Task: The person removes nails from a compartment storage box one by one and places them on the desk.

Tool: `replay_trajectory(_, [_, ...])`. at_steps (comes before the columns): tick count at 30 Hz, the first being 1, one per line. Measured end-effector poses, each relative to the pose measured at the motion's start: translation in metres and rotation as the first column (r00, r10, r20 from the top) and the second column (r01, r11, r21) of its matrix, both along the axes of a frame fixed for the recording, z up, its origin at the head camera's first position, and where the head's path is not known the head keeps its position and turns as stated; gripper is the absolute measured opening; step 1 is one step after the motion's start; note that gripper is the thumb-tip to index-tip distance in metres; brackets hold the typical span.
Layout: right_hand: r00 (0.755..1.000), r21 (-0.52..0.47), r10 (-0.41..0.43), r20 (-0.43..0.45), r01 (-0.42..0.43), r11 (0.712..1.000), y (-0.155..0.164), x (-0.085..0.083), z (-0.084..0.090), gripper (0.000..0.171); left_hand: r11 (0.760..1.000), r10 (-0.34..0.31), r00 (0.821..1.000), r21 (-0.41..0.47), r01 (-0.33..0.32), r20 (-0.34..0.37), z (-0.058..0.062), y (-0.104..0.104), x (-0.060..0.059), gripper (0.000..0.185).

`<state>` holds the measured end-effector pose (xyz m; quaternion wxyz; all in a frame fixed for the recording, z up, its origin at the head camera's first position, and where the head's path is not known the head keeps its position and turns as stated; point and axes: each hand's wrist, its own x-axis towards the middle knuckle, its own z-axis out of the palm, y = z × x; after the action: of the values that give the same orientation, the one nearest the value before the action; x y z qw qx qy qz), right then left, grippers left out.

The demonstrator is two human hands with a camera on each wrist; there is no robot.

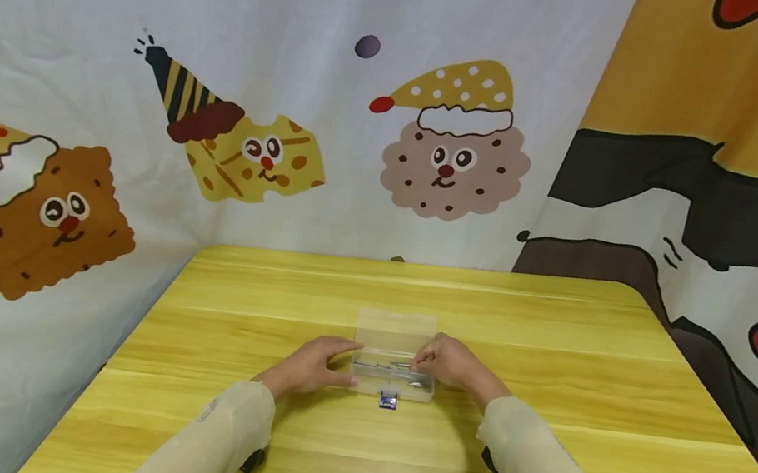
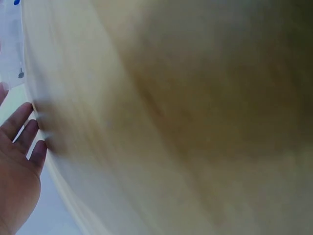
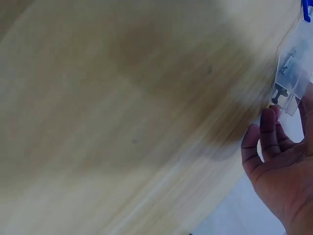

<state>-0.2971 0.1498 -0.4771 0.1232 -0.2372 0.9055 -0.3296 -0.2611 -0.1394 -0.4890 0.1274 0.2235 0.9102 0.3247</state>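
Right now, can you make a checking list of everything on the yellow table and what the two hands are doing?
Surface: yellow wooden table, bare wood around the work.
Job's things: clear plastic box with lid up; small metal parts inside, too small to name.
Clutter: one small blue thing on the table against the box's near side.
Grips: left hand rests on the box's left end, fingers straight; right hand at its right end, fingers curled at the box's edge; whether they pinch anything cannot be told.
Cables: nothing seen.
Surroundings: cartoon biscuit curtain behind, yellow and black cloth on the right.
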Motion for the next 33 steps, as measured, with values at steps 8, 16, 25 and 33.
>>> replay_trajectory(8, [0.999,-0.086,0.038,-0.034,-0.040,0.995,0.005,0.003,0.000,0.012,1.000,-0.021,1.000,-0.010,0.021,-0.010,0.003,0.000,0.001,0.068])
replay_trajectory(16, [0.999,-0.141,-0.044,-0.013,0.042,0.989,0.016,0.004,0.002,0.015,1.000,-0.010,0.999,-0.026,0.009,-0.032,0.002,0.001,0.001,0.068])
replay_trajectory(25, [0.998,-0.219,-0.065,0.010,0.066,0.974,0.034,0.006,0.005,0.017,1.000,-0.012,1.000,-0.026,0.011,-0.018,0.001,0.001,0.002,0.068])
replay_trajectory(33, [0.973,-0.244,-0.225,0.056,0.232,0.942,0.051,0.006,0.020,0.024,1.000,-0.010,1.000,-0.007,0.010,-0.027,0.003,0.001,0.002,0.066])
